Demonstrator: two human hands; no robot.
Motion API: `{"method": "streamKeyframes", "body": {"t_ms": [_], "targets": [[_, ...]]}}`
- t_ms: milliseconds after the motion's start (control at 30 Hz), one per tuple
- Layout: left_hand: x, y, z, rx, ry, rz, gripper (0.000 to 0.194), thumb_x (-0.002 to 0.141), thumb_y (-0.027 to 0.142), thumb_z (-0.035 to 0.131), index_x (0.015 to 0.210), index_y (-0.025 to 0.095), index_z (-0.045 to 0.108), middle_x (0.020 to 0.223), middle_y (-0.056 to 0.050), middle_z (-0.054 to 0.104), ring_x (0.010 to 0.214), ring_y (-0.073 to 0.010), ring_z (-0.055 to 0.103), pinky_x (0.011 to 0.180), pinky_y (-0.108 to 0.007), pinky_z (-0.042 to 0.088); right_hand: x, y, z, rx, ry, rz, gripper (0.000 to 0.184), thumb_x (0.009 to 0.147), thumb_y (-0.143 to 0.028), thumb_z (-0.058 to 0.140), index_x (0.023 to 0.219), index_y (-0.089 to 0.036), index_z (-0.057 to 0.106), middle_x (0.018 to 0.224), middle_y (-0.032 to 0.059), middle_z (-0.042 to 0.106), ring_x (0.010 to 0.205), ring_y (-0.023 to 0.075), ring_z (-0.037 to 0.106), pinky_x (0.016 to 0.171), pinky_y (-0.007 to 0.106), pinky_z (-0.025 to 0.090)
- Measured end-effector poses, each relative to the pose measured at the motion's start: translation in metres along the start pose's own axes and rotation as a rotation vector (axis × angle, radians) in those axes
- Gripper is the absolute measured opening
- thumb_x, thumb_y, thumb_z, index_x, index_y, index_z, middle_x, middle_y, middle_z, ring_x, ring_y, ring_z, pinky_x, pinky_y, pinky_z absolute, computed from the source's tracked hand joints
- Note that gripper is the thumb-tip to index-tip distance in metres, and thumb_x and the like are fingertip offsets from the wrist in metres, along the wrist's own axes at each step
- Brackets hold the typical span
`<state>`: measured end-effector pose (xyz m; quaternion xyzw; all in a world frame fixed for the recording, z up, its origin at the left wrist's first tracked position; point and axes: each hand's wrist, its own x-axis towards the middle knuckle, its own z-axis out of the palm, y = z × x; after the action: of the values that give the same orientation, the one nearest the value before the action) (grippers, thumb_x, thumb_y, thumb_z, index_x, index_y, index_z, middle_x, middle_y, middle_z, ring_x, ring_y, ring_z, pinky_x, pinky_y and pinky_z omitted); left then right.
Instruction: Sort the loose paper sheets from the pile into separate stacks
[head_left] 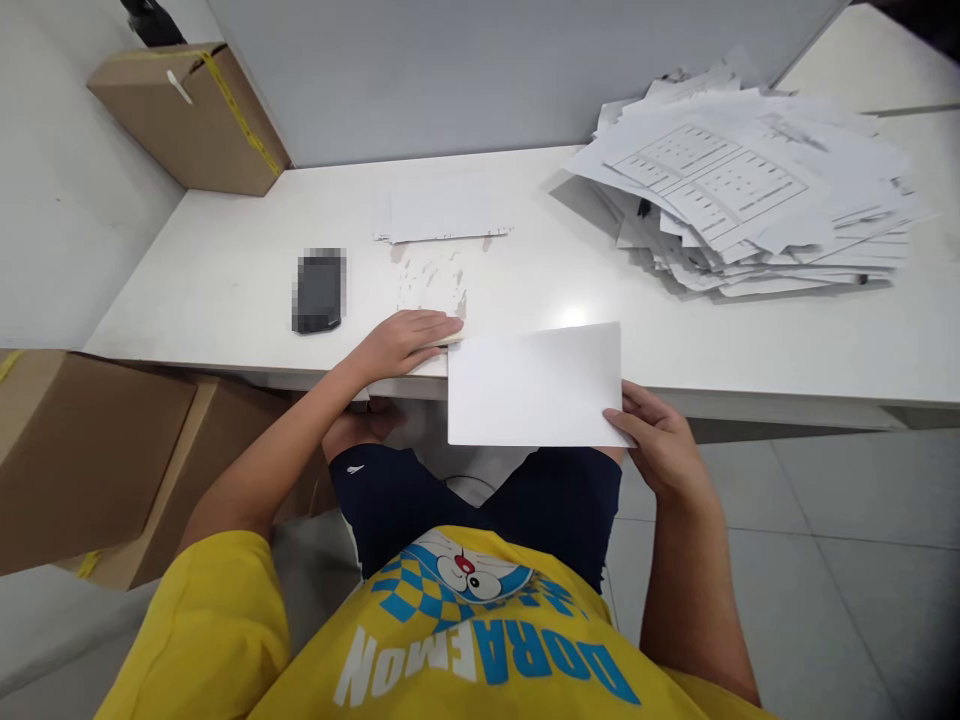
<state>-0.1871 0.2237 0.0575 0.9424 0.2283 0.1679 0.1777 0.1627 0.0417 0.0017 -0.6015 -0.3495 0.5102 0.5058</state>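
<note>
My right hand (660,430) grips the right edge of a blank white sheet of paper (534,390), thumb on top and fingers behind. The sheet extends over the table's front edge, above my lap. My left hand (412,340) lies at the table edge with its fingers stretched out, by the sheet's upper left corner. A narrow pale thing (450,340) shows under its fingertips; its kind is mostly hidden. Beyond the hand, a patch of grey-brown smears (431,280) marks the tabletop. Farther back lies a white paper stack (450,212) with a marked front edge.
A large untidy pile of printed papers (735,190) stands at the right. A dark, blurred-out device (319,290) lies left on the white table (225,270). A cardboard box (187,120) leans at the back left corner; more boxes (82,450) stand below the table at left.
</note>
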Motion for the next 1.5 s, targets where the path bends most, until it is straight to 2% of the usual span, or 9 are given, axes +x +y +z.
{"method": "streamKeyframes", "body": {"t_ms": [133,300,367,500,667,800,1100,1233,1500], "targets": [[-0.002,0.000,0.000,0.046,-0.026,0.009,0.040,0.100,0.042,0.044,0.138,0.034,0.056,0.142,-0.007,0.058,0.123,-0.0256,0.058,0.104,-0.047,0.045,0.004,0.003,-0.001,0.013,-0.007,-0.008,0.044,0.075,-0.041,0.075,0.117,-0.029,0.069,0.113,0.0052,0.074,0.105,0.0298,0.069,0.081,0.042,0.059],[-0.004,-0.006,0.000,0.100,-0.015,0.018,0.038,0.100,0.042,0.044,0.135,0.034,0.059,0.126,-0.012,0.062,0.112,-0.0244,0.059,0.097,-0.044,0.049,0.009,0.003,0.001,0.066,0.039,0.044,0.043,0.068,-0.037,0.079,0.110,-0.029,0.072,0.107,0.0048,0.075,0.095,0.0283,0.070,0.071,0.037,0.059],[-0.003,-0.008,-0.002,0.112,-0.018,0.019,0.041,0.100,0.045,0.043,0.135,0.033,0.059,0.131,-0.013,0.058,0.110,-0.0242,0.058,0.097,-0.045,0.049,0.010,0.001,0.001,0.082,0.047,0.075,0.044,0.066,-0.036,0.080,0.109,-0.029,0.072,0.106,0.0050,0.075,0.091,0.0270,0.070,0.066,0.035,0.058],[0.001,-0.006,-0.006,0.125,-0.057,0.026,0.046,0.100,0.050,0.040,0.138,0.031,0.056,0.146,-0.014,0.048,0.114,-0.0253,0.056,0.101,-0.047,0.046,0.010,-0.004,-0.002,0.100,0.053,0.092,0.040,0.066,-0.032,0.080,0.106,-0.027,0.073,0.102,0.0052,0.075,0.089,0.0231,0.068,0.065,0.029,0.056],[0.003,-0.003,-0.008,0.213,-0.076,0.051,0.046,0.100,0.052,0.037,0.136,0.031,0.059,0.150,-0.013,0.046,0.126,-0.0291,0.052,0.105,-0.049,0.040,0.015,-0.014,-0.004,0.143,0.038,0.065,0.036,0.063,-0.028,0.079,0.098,-0.026,0.074,0.090,0.0039,0.076,0.077,0.0181,0.067,0.066,0.028,0.055],[0.003,-0.006,-0.007,0.248,-0.058,0.083,0.046,0.101,0.051,0.035,0.138,0.032,0.056,0.154,-0.011,0.043,0.136,-0.0313,0.045,0.107,-0.050,0.037,0.017,-0.024,-0.003,0.186,0.051,0.128,0.041,0.055,-0.025,0.081,0.095,-0.027,0.074,0.078,0.0005,0.075,0.069,0.0175,0.067,0.060,0.027,0.055],[0.003,-0.011,-0.004,0.211,-0.041,0.171,0.048,0.101,0.048,0.037,0.146,0.032,0.046,0.153,-0.013,0.044,0.136,-0.0303,0.046,0.107,-0.050,0.041,0.013,-0.034,0.000,0.195,0.107,0.255,0.049,0.048,-0.025,0.083,0.096,-0.030,0.075,0.076,-0.0007,0.074,0.060,0.0163,0.062,0.045,0.024,0.049],[0.002,-0.011,-0.005,0.197,-0.061,0.157,0.051,0.101,0.048,0.037,0.149,0.032,0.041,0.154,-0.013,0.042,0.135,-0.0303,0.046,0.104,-0.049,0.045,0.012,-0.038,0.004,0.181,0.140,0.233,0.045,0.047,-0.021,0.080,0.091,-0.028,0.076,0.075,-0.0001,0.073,0.062,0.0169,0.063,0.048,0.025,0.051],[0.002,-0.009,-0.004,0.167,-0.039,0.206,0.051,0.102,0.040,0.038,0.153,0.033,0.033,0.154,-0.012,0.043,0.135,-0.0291,0.048,0.105,-0.050,0.045,0.007,-0.046,0.006,0.100,0.138,0.206,0.061,0.052,-0.020,0.074,0.112,-0.032,0.072,0.069,-0.0010,0.069,0.054,0.0162,0.058,0.042,0.027,0.047]]}}
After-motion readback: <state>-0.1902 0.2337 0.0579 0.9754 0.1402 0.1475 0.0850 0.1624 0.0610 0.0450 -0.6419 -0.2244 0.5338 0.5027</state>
